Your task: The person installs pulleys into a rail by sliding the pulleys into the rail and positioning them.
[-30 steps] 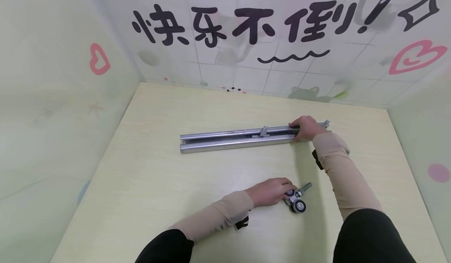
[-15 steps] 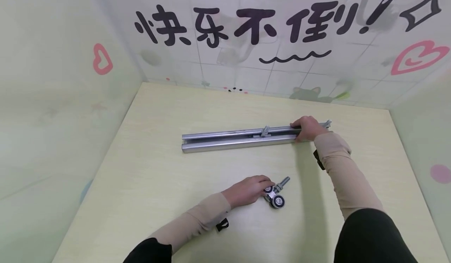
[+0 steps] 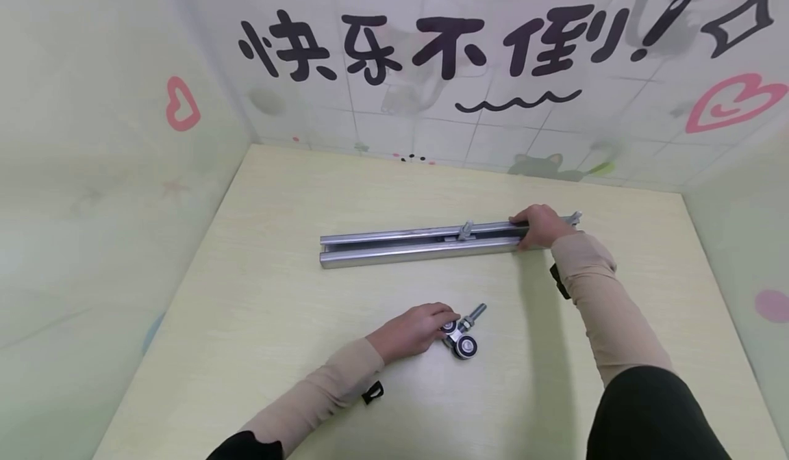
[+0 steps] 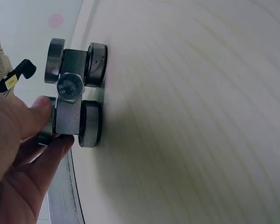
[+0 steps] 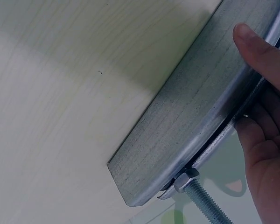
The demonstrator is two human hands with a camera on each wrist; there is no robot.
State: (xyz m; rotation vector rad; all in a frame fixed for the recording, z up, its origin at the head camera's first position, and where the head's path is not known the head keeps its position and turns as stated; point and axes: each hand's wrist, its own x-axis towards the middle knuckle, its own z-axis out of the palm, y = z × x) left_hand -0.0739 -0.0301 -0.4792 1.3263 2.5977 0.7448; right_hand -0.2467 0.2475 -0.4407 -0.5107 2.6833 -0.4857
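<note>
A roller trolley (image 3: 457, 338) with several dark-rimmed wheels and a threaded bolt lies close over the table in front of me. My left hand (image 3: 419, 331) pinches it by a wheel; in the left wrist view the thumb and fingers hold one wheel of the trolley (image 4: 69, 98). Farther back lies a long slotted metal rail (image 3: 394, 251). Near the rail's right end, my right hand (image 3: 540, 227) grips it across the slot, thumb on one side. One bolt (image 3: 466, 230) stands up from the slot mid-rail, another bolt (image 5: 198, 193) at the right end.
The pale wooden table (image 3: 259, 350) is bounded by a printed back wall (image 3: 394, 131) and by side walls, the left wall (image 3: 92, 207) and the right wall (image 3: 740, 254). A black strap piece (image 3: 373, 393) hangs at the left wrist.
My left hand has moved left with the roller trolley, away from my right forearm. The right hand keeps its grip on the rail, which stays in place.
</note>
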